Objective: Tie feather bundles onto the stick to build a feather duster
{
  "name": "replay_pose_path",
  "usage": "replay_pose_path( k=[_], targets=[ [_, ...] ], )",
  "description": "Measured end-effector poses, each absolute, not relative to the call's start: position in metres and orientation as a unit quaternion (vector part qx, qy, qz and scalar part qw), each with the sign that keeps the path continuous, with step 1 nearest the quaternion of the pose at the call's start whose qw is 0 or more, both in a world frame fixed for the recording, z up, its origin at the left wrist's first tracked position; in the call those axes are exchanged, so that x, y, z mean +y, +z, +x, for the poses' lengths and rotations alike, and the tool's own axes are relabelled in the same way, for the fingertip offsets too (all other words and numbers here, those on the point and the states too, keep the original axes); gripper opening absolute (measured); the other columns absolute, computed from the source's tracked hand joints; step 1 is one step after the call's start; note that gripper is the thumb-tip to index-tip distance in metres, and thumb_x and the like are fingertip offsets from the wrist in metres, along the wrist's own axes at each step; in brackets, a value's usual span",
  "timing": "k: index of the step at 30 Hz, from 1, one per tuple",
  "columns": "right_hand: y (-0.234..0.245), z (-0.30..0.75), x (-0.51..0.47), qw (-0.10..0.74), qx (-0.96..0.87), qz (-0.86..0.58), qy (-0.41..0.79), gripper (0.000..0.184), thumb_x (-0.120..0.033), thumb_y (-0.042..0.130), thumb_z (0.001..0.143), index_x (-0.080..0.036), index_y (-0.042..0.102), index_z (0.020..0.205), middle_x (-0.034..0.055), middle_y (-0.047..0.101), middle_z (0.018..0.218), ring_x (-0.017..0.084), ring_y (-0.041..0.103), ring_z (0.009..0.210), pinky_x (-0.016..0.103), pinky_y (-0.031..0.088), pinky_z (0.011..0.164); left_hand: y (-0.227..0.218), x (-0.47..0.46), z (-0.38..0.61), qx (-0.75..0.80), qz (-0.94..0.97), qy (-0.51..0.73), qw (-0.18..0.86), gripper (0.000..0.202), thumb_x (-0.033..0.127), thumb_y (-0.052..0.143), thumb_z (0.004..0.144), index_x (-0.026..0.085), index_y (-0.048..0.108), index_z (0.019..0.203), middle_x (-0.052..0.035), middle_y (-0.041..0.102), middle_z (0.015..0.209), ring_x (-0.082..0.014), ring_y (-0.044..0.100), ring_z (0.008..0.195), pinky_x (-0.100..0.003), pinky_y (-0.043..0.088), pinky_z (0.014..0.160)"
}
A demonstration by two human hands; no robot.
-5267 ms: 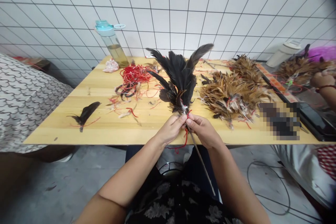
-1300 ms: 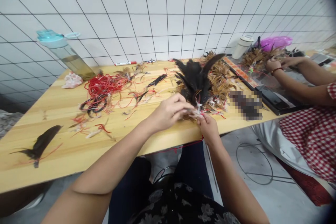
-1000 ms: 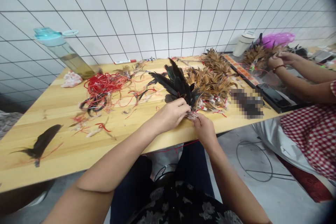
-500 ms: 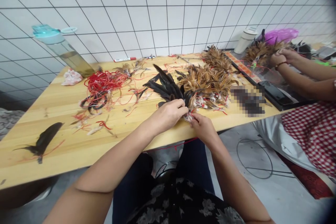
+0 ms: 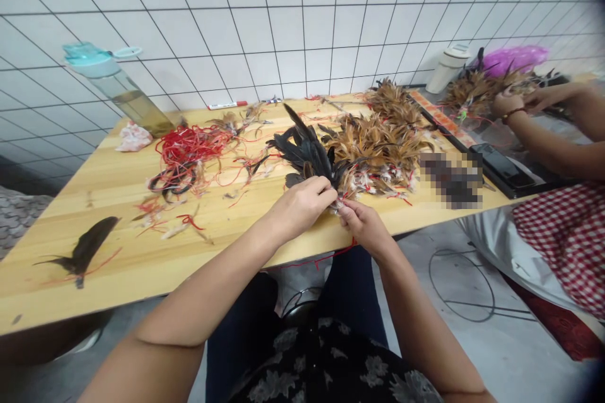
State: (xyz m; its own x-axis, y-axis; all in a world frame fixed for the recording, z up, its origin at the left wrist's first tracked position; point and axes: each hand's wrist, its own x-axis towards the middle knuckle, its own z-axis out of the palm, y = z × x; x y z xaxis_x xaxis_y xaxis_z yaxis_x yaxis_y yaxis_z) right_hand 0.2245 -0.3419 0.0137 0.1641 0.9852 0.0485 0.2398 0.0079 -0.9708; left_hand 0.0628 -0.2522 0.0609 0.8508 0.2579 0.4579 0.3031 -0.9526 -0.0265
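- A black top [image 5: 309,365], its cloth dark and matt-looking, covering the torso
- Grey prints [image 5: 373,370] scattered over it, leaf-like with jagged edges, some large, others small
- Tiny pale specks down the front, too small to tell whether they are buttons
- Dark navy trousers [image 5: 357,283], one leg plainly blue, the other nearly black in shadow
- Bare forearms [image 5: 227,274], a crease line at the left elbow
- Left hand [image 5: 307,204] and right hand [image 5: 366,227] both ungloved, wrists uncovered
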Motion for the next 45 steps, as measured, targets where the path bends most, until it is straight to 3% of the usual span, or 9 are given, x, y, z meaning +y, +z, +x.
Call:
replay_pose_path(
  k=[9,18,27,30,34,38,41,45],
  targets=[
    [0.024,0.219,-0.333,0.521,-0.442,-0.568,0.458,0.049,-0.064,0.053,0.08,-0.021,0.047,0.058,-0.0038,0.038,0.05,0.01,0.031,0.047,0.025,0.025,0.046,0.067,-0.238,0.063,-0.109,-0.956,-0.27,0.041,0.026,0.015,0.037,0.097,0.015,0.063,0.089,-0.0063,0.057,0.086,-0.0144,0.049,0.08,-0.025,0.042,0.07],
    [0.05,0.213,-0.281,0.531,-0.444,-0.53,0.49,0.061,-0.081,0.051,0.071,-0.02,0.049,0.061,-0.0019,0.046,0.055,0.008,0.033,0.045,0.024,0.024,0.042,0.092,-0.195,0.05,-0.116,-0.94,-0.314,0.07,0.028,0.013,0.036,0.096,0.016,0.064,0.091,-0.0064,0.059,0.09,-0.0142,0.051,0.085,-0.024,0.042,0.072],
    [0.065,0.177,-0.196,0.502,-0.447,-0.491,0.554,0.055,-0.067,0.072,0.06,-0.019,0.046,0.061,-0.0058,0.042,0.054,0.004,0.027,0.043,0.022,0.017,0.042,0.086,-0.139,0.022,-0.184,-0.926,-0.322,0.068,0.019,0.016,0.046,0.094,0.015,0.063,0.084,-0.0053,0.056,0.085,-0.0144,0.05,0.08,-0.025,0.041,0.07],
    [0.058,0.164,-0.168,0.488,-0.43,-0.491,0.58,0.053,-0.064,0.074,0.059,-0.02,0.045,0.063,-0.0064,0.042,0.054,0.004,0.027,0.043,0.022,0.016,0.041,0.079,-0.115,0.009,-0.213,-0.918,-0.335,0.024,0.018,0.013,0.046,0.092,0.015,0.064,0.093,-0.0053,0.057,0.088,-0.0144,0.052,0.081,-0.025,0.043,0.07],
    [0.046,0.15,-0.137,0.472,-0.417,-0.491,0.602,0.051,-0.061,0.075,0.057,-0.019,0.046,0.065,-0.0069,0.041,0.053,0.004,0.026,0.043,0.021,0.015,0.04,0.077,-0.094,-0.008,-0.272,-0.88,-0.389,0.001,0.026,0.012,0.049,0.089,0.017,0.062,0.11,-0.0093,0.059,0.106,-0.0194,0.054,0.098,-0.033,0.046,0.085],
    [0.031,0.147,-0.127,0.487,-0.397,-0.497,0.598,0.048,-0.058,0.073,0.06,-0.02,0.046,0.064,-0.0065,0.041,0.054,0.004,0.027,0.043,0.021,0.017,0.04,0.07,-0.092,-0.011,-0.37,-0.79,-0.49,-0.006,0.016,0.019,0.053,0.088,0.019,0.063,0.101,-0.0095,0.059,0.104,-0.0229,0.052,0.102,-0.04,0.043,0.093],
    [0.019,0.15,-0.126,0.533,-0.355,-0.519,0.566,0.046,-0.058,0.072,0.06,-0.021,0.045,0.065,-0.0068,0.04,0.052,0.005,0.027,0.043,0.021,0.017,0.04,0.051,-0.094,0.0,-0.436,-0.744,-0.49,-0.128,0.009,0.021,0.053,0.087,0.017,0.06,0.084,-0.0057,0.059,0.085,-0.0195,0.054,0.085,-0.035,0.044,0.08],
    [0.011,0.152,-0.123,0.559,-0.335,-0.521,0.551,0.046,-0.059,0.071,0.057,-0.022,0.045,0.063,-0.007,0.039,0.05,0.006,0.028,0.043,0.021,0.019,0.041,0.022,-0.092,0.022,-0.45,-0.661,-0.388,-0.458,0.018,0.033,0.059,0.081,0.016,0.057,0.075,0.0005,0.056,0.066,-0.0123,0.049,0.061,-0.026,0.04,0.06]
  ],
)
